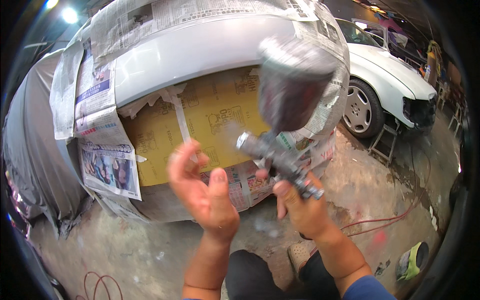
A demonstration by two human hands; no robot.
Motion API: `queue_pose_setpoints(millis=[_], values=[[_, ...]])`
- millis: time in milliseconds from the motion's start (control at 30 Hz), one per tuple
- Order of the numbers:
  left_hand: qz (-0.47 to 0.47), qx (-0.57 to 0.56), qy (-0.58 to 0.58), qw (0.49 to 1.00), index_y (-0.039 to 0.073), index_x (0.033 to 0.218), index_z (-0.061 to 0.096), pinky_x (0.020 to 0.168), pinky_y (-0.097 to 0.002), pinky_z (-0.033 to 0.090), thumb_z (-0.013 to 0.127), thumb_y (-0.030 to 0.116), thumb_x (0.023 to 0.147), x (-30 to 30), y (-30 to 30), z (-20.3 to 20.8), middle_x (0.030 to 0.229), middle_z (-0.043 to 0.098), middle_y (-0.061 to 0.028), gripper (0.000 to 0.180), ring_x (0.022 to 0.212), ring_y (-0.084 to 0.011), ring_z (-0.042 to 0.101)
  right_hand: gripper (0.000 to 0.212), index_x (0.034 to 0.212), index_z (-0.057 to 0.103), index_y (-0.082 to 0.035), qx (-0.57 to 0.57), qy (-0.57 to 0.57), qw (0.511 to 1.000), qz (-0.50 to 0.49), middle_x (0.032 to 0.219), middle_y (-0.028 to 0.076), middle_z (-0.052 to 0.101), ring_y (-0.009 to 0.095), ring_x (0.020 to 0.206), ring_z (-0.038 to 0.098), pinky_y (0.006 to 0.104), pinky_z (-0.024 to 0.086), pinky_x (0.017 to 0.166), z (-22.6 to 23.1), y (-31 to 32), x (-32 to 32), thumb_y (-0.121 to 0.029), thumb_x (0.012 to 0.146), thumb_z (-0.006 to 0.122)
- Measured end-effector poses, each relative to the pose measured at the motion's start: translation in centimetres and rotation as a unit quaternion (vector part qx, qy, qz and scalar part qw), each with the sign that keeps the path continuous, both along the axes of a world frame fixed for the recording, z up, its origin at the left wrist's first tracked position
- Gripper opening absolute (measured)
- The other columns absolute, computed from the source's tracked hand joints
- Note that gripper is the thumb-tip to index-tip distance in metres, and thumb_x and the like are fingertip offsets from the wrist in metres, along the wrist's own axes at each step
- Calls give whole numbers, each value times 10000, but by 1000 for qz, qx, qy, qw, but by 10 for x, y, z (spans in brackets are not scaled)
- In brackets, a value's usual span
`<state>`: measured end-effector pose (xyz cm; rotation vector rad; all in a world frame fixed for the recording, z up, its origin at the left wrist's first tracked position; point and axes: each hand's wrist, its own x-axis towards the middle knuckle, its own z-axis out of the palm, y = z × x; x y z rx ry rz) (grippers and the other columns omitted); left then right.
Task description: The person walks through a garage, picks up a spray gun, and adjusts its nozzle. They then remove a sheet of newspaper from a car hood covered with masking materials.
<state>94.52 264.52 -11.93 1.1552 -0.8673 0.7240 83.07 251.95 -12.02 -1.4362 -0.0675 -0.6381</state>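
Right hand [306, 212]: fingers closed around spray gun [284, 159], cup [295, 97] uppermost, motion-blurred. Gun body's long axis slants from right palm toward upper left, away from wearer. Left hand [207, 196]: fingers loosely apart, nothing held; just left of spray gun, not touching. Beyond: yellow masking paper [212, 122], pale grey panel [200, 46]. Farther right: white car [382, 65].

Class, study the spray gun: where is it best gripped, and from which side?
Probably by the lower rear of the spray gun, coming from below and the right, as the right hand does. The bulky cup rises above the body, and the nozzle end points to the upper left, so fingers stay clear of both.
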Motion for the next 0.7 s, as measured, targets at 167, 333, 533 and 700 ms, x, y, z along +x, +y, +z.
queue_pose_setpoints(millis=[167,333,533,700], values=[[-407,179,318,837,-26,1335,538,928,-284,459,549,79,1025,-19,-25,-62,1193,606,-77,327,1074,-135,565,368,1234,607,2,25,-134,989,-49,1003,37,716,23,570,539,189,445,483,4,-26,30,-252,982,689],[-412,207,293,837,-25,1318,555,916,-276,471,548,124,1045,-11,-44,-73,1127,613,-45,311,1034,-108,563,330,1135,616,-4,84,-118,988,-55,929,24,688,-1,584,509,172,414,477,-9,-34,44,-249,949,737],[-345,246,266,866,-17,1152,621,824,-263,460,582,169,1034,4,-55,-78,1032,585,-9,224,931,-99,531,319,1119,609,9,37,-141,985,-88,931,29,661,67,766,588,233,498,682,-13,-40,55,-222,945,743],[-359,231,296,855,-16,1124,628,821,-260,454,593,193,1033,13,-65,-87,1036,574,-6,231,933,-97,520,319,1124,610,13,28,-165,981,-98,956,48,669,105,859,623,267,515,777,-23,-45,65,-201,936,752]])
